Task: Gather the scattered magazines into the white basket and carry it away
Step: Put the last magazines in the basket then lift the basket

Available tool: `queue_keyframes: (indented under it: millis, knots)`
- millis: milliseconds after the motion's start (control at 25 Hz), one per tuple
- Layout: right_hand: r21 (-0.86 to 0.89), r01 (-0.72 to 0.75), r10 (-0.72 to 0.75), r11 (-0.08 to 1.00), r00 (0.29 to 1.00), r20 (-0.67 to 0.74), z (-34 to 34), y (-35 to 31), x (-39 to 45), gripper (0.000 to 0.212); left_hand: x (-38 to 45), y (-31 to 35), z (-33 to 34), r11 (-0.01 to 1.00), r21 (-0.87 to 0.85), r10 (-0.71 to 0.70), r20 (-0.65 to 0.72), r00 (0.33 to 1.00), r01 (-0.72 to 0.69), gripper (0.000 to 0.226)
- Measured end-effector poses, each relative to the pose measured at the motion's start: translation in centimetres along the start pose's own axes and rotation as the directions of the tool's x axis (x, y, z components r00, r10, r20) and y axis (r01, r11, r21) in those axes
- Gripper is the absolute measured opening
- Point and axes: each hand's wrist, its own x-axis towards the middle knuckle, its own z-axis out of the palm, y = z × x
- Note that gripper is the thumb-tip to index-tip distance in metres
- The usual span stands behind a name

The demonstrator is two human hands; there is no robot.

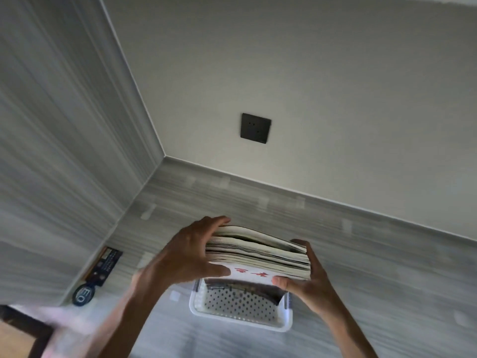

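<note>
A thick stack of magazines [260, 251] is held edge-up between both hands, its front cover white with red characters. My left hand [185, 257] clamps the stack's left side, fingers over the top and thumb on the front cover. On the right side, my right hand [307, 280] grips it with the thumb on the cover. The stack hangs directly above the white perforated basket [240, 313], which stands on the grey striped floor. The lower edge of the stack reaches the basket's far rim, and something dark lies inside along that far side.
The basket sits near a room corner with a grey skirting board. A dark rectangular item [105, 264] and a round dark blue tag [84, 294] lie on the floor at the left wall. A black wall socket [255, 128] is above. Wooden furniture [20, 334] shows bottom left.
</note>
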Motion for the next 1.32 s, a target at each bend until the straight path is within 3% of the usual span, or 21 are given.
queue_keyframes:
  millis: [80, 160, 240, 280, 360, 440, 480, 560, 640, 680, 960, 1120, 1200, 1320]
  knots:
    - [0.011, -0.017, 0.016, 1.000, 0.997, 0.071, 0.2, 0.2, -0.5, 0.080, 0.9, 2.3, 1.1, 0.921, 0.375, 0.099, 0.038, 0.994, -0.106, 0.095]
    - [-0.027, 0.000, 0.001, 1.000, 0.999, 0.036, 0.5, 0.4, -0.8, 0.076, 1.8, 4.3, 3.0, 0.860, 0.493, 0.132, 0.029, 0.991, -0.129, 0.083]
    - [-0.099, -0.035, 0.018, 0.994, 0.986, -0.167, 1.2, 1.4, -1.7, 0.071, 2.6, 4.7, 3.4, 0.850, 0.514, 0.147, -0.019, 0.989, -0.116, 0.073]
    - [-0.084, -0.118, 0.083, 0.989, 0.936, -0.342, 1.7, 2.1, -2.6, 0.069, 2.9, 4.4, 3.3, 0.845, 0.522, 0.151, -0.024, 0.988, -0.116, 0.073]
    - [0.026, -0.294, 0.246, 0.955, 0.744, -0.621, 3.1, 3.8, -5.2, 0.059, 3.3, 3.8, 3.0, 0.840, 0.531, 0.153, -0.037, 0.988, -0.110, 0.073]
    - [0.108, -0.445, 0.380, 0.889, 0.586, -0.715, 5.4, 6.1, -8.1, 0.047, 3.4, 3.6, 3.3, 0.837, 0.533, 0.169, -0.037, 0.985, -0.123, 0.074]
    - [0.199, -0.519, 0.499, 0.831, 0.540, -0.678, 6.9, 7.0, -9.3, 0.042, 3.3, 3.6, 3.5, 0.833, 0.536, 0.174, -0.019, 0.985, -0.137, 0.074]
    - [0.464, -0.632, 0.784, 0.621, 0.508, -0.356, 10.1, 7.2, -9.5, 0.036, 3.3, 3.6, 3.4, 0.833, 0.534, 0.169, 0.002, 0.986, -0.144, 0.074]
    - [0.626, -0.672, 0.869, 0.395, 0.494, -0.018, 11.8, 6.9, -8.2, 0.038, 3.4, 3.7, 3.1, 0.851, 0.512, 0.131, 0.007, 0.991, -0.116, 0.074]
    - [0.666, -0.660, 0.874, 0.346, 0.485, 0.026, 12.1, 7.0, -7.3, 0.037, 3.3, 3.9, 3.1, 0.857, 0.506, 0.108, 0.006, 0.994, -0.096, 0.074]
    - [0.815, -0.473, 0.900, 0.336, 0.416, -0.129, 13.5, 8.6, -4.8, 0.033, 2.2, 4.8, 4.0, 0.818, 0.575, 0.067, -0.041, 0.997, -0.031, 0.078]
    - [0.830, -0.425, 0.874, 0.361, 0.465, -0.142, 13.5, 7.6, -4.7, 0.035, 0.6, 5.7, 4.1, 0.855, 0.519, 0.040, -0.083, 0.996, 0.008, 0.074]
    - [0.791, -0.445, 0.844, 0.420, 0.512, -0.160, 13.2, 7.2, -4.4, 0.036, -0.3, 5.6, 4.1, 0.871, 0.489, 0.023, -0.125, 0.992, 0.041, 0.071]
    - [0.690, -0.549, 0.850, 0.472, 0.491, -0.191, 12.7, 6.8, -2.2, 0.030, -1.8, 3.8, 3.1, 0.889, 0.430, -0.070, -0.210, 0.975, 0.157, 0.067]
